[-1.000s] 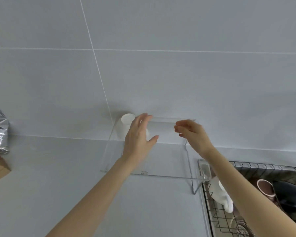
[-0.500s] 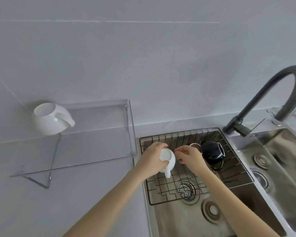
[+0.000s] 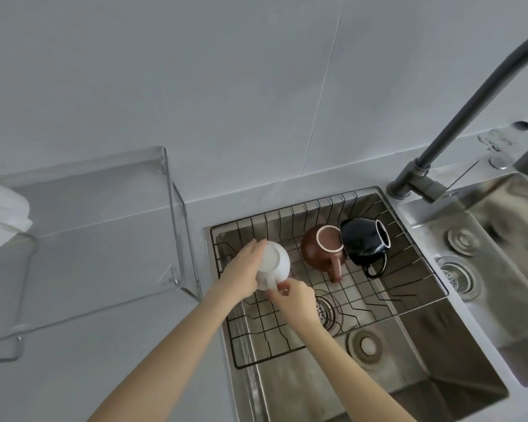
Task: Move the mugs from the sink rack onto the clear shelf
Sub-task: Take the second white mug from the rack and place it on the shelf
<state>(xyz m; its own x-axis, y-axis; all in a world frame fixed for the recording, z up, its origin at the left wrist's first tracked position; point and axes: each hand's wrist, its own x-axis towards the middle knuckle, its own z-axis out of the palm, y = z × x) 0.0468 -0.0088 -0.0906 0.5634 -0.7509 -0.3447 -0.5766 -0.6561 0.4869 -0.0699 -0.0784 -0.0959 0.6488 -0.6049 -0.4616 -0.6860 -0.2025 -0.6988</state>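
A white mug (image 3: pixel 276 259) is held over the left side of the wire sink rack (image 3: pixel 409 296), its base turned toward me. My left hand (image 3: pixel 243 271) wraps its body and my right hand (image 3: pixel 293 298) pinches its handle from below. A brown mug (image 3: pixel 314 249) and a black mug (image 3: pixel 361 240) lie on their sides at the back of the rack. The clear shelf (image 3: pixel 104 239) stands on the counter to the left, with another white mug (image 3: pixel 0 214) on it at the frame's left edge.
A dark curved faucet (image 3: pixel 457 117) rises at the right behind the steel sink (image 3: pixel 378 385). A second basin (image 3: pixel 500 254) with a drain lies further right. A grey tiled wall (image 3: pixel 226 86) stands behind the shelf and rack.
My hands left the shelf, where a white mug stays, and came to the sink rack. Both now grip a second white mug, turned base-up, slightly lifted toward the left.
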